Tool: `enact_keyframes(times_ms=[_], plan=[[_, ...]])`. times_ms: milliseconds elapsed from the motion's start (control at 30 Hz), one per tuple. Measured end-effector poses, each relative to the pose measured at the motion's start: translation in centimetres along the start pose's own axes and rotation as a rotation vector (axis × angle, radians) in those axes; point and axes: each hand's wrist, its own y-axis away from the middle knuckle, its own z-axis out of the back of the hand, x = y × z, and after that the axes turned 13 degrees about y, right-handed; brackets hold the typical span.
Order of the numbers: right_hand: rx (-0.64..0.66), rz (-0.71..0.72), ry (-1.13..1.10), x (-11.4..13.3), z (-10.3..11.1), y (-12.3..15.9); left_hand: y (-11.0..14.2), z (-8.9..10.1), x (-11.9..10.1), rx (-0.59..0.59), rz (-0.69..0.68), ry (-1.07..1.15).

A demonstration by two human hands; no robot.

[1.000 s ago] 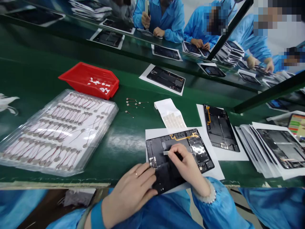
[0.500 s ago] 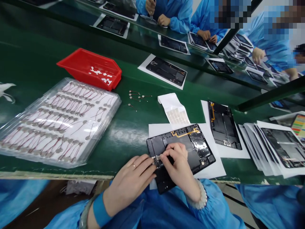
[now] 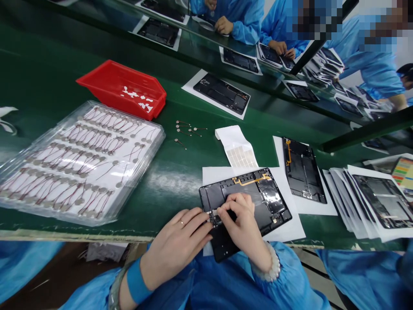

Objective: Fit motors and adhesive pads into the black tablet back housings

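A black tablet back panel [image 3: 258,200] with an orange flex cable lies on a white sheet [image 3: 284,230] at the near edge of the green belt. My left hand [image 3: 180,243] rests flat on the panel's near left corner, fingers stretched out, a ring on one finger. My right hand [image 3: 240,224] is over the panel's left part, thumb and fingers pinched on a small pale piece right by the little circuit board at the left fingertips. A white strip of small pads [image 3: 237,148] lies just beyond the panel.
A clear tray of wired coin parts [image 3: 77,159] sits to the left, a red bin [image 3: 124,88] behind it, several loose wired parts [image 3: 187,129] between. Another panel [image 3: 301,170] and a stack of panels [image 3: 377,200] lie right. Co-workers in blue coats work across the belt.
My right hand has moved left and nearer, from the middle of the panel to the small board by my left fingertips. The view has tipped down slightly.
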Motion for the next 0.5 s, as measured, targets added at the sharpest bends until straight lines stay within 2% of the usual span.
enact_keyframes(times_ms=[333,500], plan=[[-0.004,0.004,0.001,-0.02,-0.09,-0.1,0.16,-0.29,0.06,0.0,0.004,-0.026],[-0.007,0.01,-0.003,-0.03,-0.06,-0.08,0.69,-0.76,0.26,0.075,-0.049,-0.137]])
